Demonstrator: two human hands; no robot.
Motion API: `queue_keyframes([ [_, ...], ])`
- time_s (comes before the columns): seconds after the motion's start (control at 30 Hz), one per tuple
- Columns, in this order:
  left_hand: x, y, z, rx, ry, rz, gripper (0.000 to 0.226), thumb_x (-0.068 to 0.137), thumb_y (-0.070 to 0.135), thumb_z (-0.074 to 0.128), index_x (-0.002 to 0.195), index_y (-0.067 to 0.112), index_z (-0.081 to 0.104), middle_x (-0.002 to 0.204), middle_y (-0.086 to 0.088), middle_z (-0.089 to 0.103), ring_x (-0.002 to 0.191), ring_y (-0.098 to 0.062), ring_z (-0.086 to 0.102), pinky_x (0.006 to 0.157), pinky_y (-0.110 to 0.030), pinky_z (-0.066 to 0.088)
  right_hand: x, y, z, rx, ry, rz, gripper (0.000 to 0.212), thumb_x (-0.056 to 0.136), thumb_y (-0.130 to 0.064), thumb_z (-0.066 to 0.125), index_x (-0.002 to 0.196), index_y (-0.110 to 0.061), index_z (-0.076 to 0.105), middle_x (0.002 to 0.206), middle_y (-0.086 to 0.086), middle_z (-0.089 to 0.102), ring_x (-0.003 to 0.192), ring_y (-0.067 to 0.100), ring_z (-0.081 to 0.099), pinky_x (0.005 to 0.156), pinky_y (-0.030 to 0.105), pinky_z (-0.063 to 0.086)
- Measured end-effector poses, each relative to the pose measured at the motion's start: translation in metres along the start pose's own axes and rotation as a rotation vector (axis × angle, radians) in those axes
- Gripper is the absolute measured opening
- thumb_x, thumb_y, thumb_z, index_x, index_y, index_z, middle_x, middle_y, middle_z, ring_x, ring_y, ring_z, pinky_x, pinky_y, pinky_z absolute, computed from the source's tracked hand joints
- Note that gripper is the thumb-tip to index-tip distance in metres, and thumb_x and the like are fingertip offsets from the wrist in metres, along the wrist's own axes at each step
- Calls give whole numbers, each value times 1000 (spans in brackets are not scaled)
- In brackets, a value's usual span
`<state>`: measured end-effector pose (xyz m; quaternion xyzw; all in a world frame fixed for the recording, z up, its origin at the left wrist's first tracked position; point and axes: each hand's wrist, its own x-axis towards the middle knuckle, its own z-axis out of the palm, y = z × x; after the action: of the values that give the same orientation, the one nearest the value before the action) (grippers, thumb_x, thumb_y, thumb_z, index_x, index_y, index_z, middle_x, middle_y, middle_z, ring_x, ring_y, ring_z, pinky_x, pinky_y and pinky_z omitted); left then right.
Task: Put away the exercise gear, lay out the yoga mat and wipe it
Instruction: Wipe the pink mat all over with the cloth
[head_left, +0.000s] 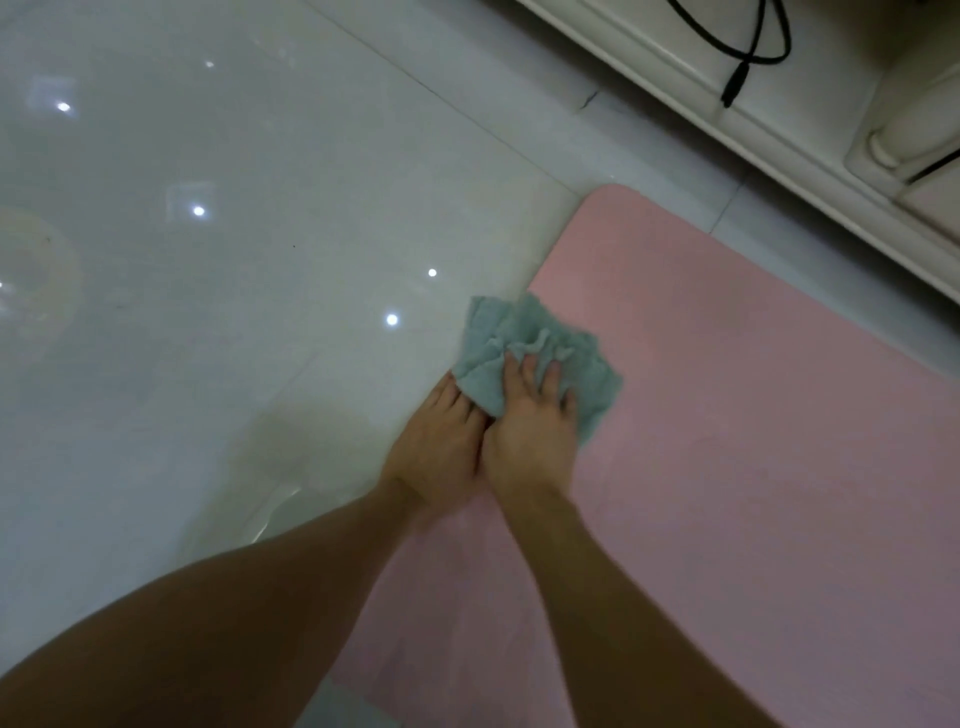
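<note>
- Head view, risks: the crumpled grey-green terry cloth (524, 348) straddles the left edge of the flat pink foam yoga mat (753, 415), near its rounded far-left corner, with part of it spilling onto the floor. A stroke from here could pick up floor dirt and carry it back onto the mat.
- Head view, risks: the right hand (530, 431) lies flat on the cloth, fingers spread and straight, pressing down without gripping. The left hand (441, 436) reaches to the cloth's near-left edge with its fingertips hidden under a fold, so I cannot tell whether it pinches the cloth or only rests there.
- Head view, risks: both hands bear down close to the mat's edge. On so slick a floor, I judge a hard sideways push could slide the mat or curl its edge.
- Head view, risks: the cloth is bunched, so contact is likely patchy and strips may be missed. Most of the mat, to the right and near side, is not under the cloth.
- Head view, surface and room: the glossy white tiled floor (234, 260) mirrors small ceiling lights and shows grout lines.
- Head view, surface and room: a cream moulded cabinet base (779, 130) runs along the far right, well apart from the hands, with a black cable (748, 57) hanging over it.
- Head view, surface and room: a bare leg (171, 639) fills the near left.
</note>
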<state>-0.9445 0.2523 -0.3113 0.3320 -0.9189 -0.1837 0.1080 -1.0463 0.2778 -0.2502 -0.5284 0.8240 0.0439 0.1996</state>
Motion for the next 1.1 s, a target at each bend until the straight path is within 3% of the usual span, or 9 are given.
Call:
queue_keyframes([
  [0.1, -2, -2, 0, 8, 14, 26, 64, 94, 31, 49, 150, 5, 31, 157, -11, 29, 148, -26, 23, 121, -45, 19, -15, -2, 4, -7, -25, -6, 69, 93, -15, 35, 153, -15, 2, 161, 7, 5, 148, 26, 0, 119, 46, 5],
  [0.23, -4, 7, -11, -67, 92, -32, 63, 91, 16, 55, 147, 0, 32, 151, -15, 40, 142, -26, 26, 117, -45, 29, -8, 9, -5, -9, -60, -38, 62, 98, -21, 33, 154, -15, 5, 161, 8, 7, 148, 24, 4, 119, 42, 9],
  [0.4, -8, 9, -23, 13, 13, -18, 54, 97, 20, 46, 146, -2, 37, 146, -18, 45, 138, -30, 34, 118, -40, 26, -16, 5, -19, -65, -84, -47, 58, 102, -21, 33, 153, -15, 5, 160, 9, 7, 145, 29, 15, 116, 42, 19],
  [0.57, -73, 28, -44, 222, -48, -55, 36, 83, 9, 47, 112, 0, 67, 115, -16, 63, 103, -31, 59, 91, -37, 42, -1, 11, -39, -230, -129, -184, 46, 97, -16, 41, 142, -11, 37, 143, 16, 43, 127, 33, 45, 99, 43, 42],
  [0.63, -120, 42, -45, 245, -76, -27, 40, 82, 13, 45, 114, 2, 66, 115, -14, 62, 102, -31, 59, 88, -37, 38, 11, 11, -52, -302, -180, -298, 36, 96, -15, 39, 130, -9, 50, 133, 15, 54, 121, 32, 52, 99, 41, 43],
  [0.73, -173, 58, -43, 231, -104, -70, 41, 85, 14, 43, 120, 6, 64, 123, -11, 62, 104, -28, 61, 87, -37, 45, 19, 17, -62, -460, -249, -444, 34, 97, -16, 39, 127, -8, 51, 130, 14, 56, 119, 30, 53, 96, 39, 42],
  [0.83, -195, 57, -36, 210, -108, -143, 47, 87, 18, 40, 127, 10, 63, 138, -8, 57, 116, -25, 59, 96, -36, 42, -4, 35, -36, -532, -100, -582, 44, 94, -13, 32, 137, -6, 43, 133, 21, 52, 118, 37, 53, 90, 46, 49],
  [0.93, -198, 50, -39, 101, -123, -179, 48, 84, 20, 41, 126, 12, 64, 140, -5, 55, 121, -22, 57, 102, -32, 37, -48, 53, 7, -554, 81, -705, 58, 67, -4, 47, 123, 1, 60, 119, 26, 62, 106, 49, 60, 76, 57, 54],
  [1.1, -208, 47, -54, -152, -161, -263, 51, 86, 11, 49, 137, 10, 53, 147, -6, 45, 134, -18, 37, 98, -27, 44, -124, 25, 53, -278, 129, -790, 69, 54, 6, 59, 123, -1, 63, 123, 20, 63, 116, 47, 55, 91, 53, 50],
])
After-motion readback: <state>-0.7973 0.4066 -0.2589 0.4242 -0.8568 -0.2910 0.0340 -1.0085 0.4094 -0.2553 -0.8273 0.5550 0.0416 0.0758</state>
